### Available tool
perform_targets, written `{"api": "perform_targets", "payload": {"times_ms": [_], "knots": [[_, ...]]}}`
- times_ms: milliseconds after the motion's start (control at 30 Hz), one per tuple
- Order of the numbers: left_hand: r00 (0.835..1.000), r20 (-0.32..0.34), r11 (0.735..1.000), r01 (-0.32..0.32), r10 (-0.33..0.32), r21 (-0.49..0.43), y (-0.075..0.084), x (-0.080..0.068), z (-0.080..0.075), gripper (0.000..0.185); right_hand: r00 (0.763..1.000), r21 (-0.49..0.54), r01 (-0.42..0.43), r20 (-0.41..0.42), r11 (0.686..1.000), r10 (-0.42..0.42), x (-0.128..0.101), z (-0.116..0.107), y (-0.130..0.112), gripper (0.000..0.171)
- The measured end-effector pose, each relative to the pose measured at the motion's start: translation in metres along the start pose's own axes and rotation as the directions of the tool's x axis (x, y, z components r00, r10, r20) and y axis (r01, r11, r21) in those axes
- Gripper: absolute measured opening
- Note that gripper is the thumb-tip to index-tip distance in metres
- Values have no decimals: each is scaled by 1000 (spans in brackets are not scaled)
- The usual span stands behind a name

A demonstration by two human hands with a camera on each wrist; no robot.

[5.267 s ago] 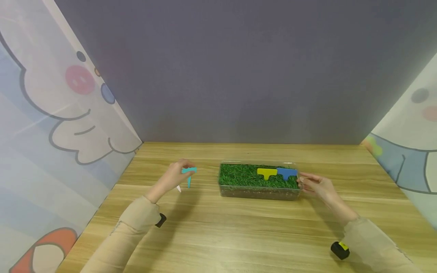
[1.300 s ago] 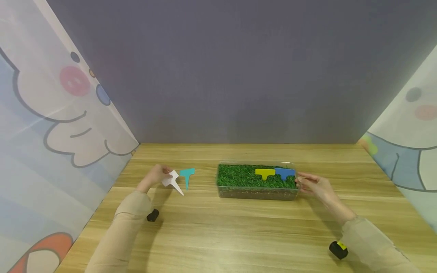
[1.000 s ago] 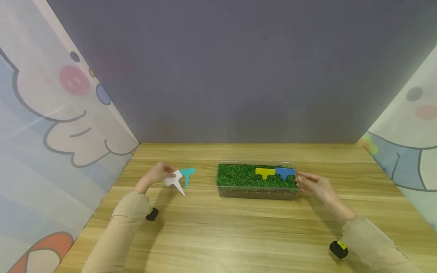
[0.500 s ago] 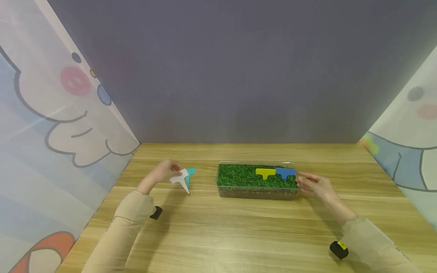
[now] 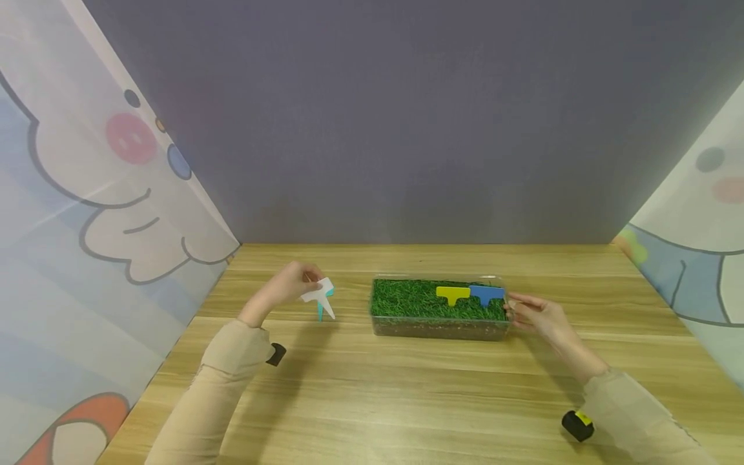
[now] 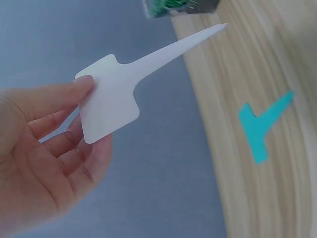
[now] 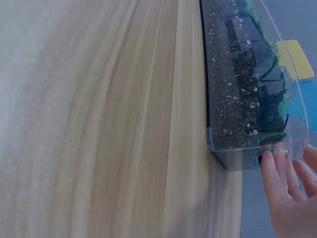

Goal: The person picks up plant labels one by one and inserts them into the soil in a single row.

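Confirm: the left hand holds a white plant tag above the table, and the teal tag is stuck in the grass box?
Not quite. The left hand does hold the white plant tag, but the teal tag lies flat on the table, as the left wrist view shows.

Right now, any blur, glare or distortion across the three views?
Head view: sharp, evenly lit, wide-angle bend at the side curtains, soft shadows under both arms. Left wrist view: white plant label crisp, teal plant label and table slightly soft. Right wrist view: near table smeared, clear planter box in focus, faint glare on its rim.
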State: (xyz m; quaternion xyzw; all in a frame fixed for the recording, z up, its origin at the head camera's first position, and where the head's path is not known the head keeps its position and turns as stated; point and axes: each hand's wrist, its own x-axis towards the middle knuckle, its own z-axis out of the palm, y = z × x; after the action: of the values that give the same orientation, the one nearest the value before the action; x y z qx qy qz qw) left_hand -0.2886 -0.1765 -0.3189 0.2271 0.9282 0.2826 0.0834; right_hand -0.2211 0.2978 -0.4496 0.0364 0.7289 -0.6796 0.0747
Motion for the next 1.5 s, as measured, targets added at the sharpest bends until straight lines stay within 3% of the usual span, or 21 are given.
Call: {"api": "perform_targets", "payload": {"times_ms": [133, 333, 500, 800, 967, 1233, 1500], "knots": [[1000, 1, 1000, -1, 1, -7, 11, 3, -2, 13, 1000, 5, -15, -4, 1000, 15, 2, -1, 1, 73], [1000, -6, 1000, -10, 10, 17, 29, 11, -2, 14, 1000, 39, -5, -13, 999, 6, 0, 1, -1, 54], [1000, -14, 999, -26, 27, 37, 43, 18, -1, 16, 999, 31, -24, -37, 999, 25, 3, 0, 4, 67], [996, -27, 995, -84, 85, 52, 60, 31, 3, 19, 999, -13, -38, -37, 999, 38, -6, 5, -11, 62], [994, -24, 994, -103, 104, 47, 69, 36, 7, 18, 1000, 14, -24, -17, 1000, 25, -2, 1, -6, 56], [988, -19, 987, -150, 151, 61, 80, 45, 14, 18, 1000, 46, -16, -15, 999, 17, 5, -3, 8, 71], [980, -11, 977, -199, 201, 78, 89, 51, 23, 19, 999, 34, -20, -36, 999, 21, 7, -3, 11, 71]]}}
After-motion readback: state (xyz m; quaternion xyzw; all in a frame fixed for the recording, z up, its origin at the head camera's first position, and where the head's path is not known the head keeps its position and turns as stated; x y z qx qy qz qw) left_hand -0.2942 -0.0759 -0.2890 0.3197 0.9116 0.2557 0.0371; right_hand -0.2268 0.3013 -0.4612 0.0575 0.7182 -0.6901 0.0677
